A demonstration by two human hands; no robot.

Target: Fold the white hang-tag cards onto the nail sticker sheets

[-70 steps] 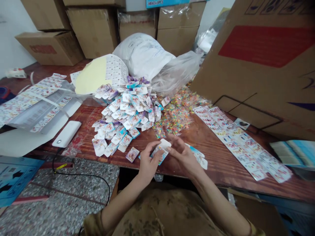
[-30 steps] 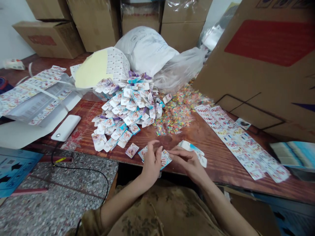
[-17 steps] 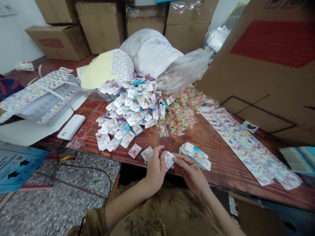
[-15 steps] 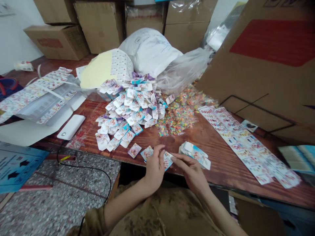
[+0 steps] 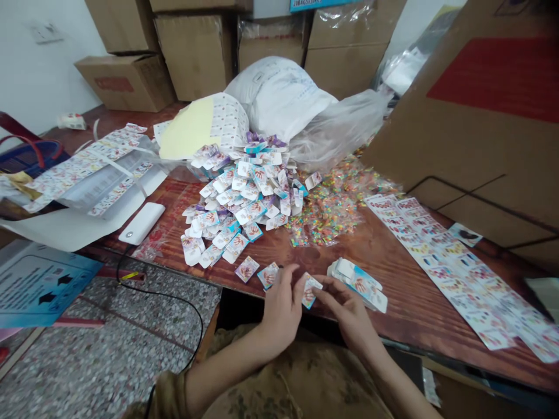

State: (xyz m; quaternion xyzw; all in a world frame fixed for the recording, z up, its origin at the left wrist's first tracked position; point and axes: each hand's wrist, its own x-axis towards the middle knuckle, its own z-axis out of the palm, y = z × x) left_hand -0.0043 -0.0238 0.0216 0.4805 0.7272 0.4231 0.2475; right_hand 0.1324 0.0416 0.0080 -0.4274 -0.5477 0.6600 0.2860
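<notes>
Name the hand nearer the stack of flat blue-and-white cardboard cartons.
Right. The right hand is immediately left of the stack; the left hand is farther left, past the small square blue-and-white printed box.

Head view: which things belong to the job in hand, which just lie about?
Likely belonging:
small printed cardboard box in the right hand
heap of similar boxes
stacked white and blue cardboard pieces

Likely lying about:
white rectangular device
blue, red-handled basket

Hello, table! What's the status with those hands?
Right hand pinching box. Left hand at its edge, grip unclear. Pile beyond, apart from both hands.
</notes>
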